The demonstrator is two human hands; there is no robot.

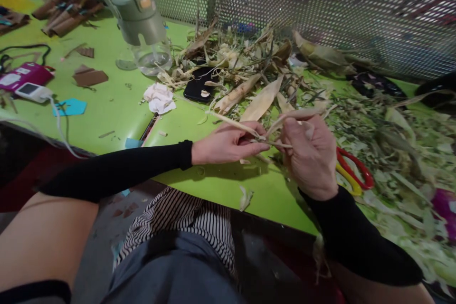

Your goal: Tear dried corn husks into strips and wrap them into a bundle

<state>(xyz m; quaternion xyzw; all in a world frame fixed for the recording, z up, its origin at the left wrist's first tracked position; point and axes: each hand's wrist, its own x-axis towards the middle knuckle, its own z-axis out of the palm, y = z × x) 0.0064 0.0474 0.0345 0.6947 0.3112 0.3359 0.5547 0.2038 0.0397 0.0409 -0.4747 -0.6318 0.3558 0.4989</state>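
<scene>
My left hand [231, 142] pinches a thin, pale strip of corn husk [231, 121] between thumb and fingers; its long end points up and left. Close beside it, my right hand [309, 152] is closed on another part of the husk, which bends in a loop between the hands. Whether this is one strip or several knotted together I cannot tell. Both hands are just above the green table [213, 178]. Scissors with red and yellow handles [356, 171] lie by my right wrist, their blades hidden. Broad dry husk leaves [263, 99] lie just beyond my fingers.
Husk scraps [392, 137] cover the right side and back. A black phone [199, 86], crumpled tissue [159, 98], pen [149, 126] and water bottle [142, 23] stand or lie left of centre. Farther left are brown rolls [69, 7] and a cabled white device [33, 91]. Perforated mesh [320, 4] bounds the back.
</scene>
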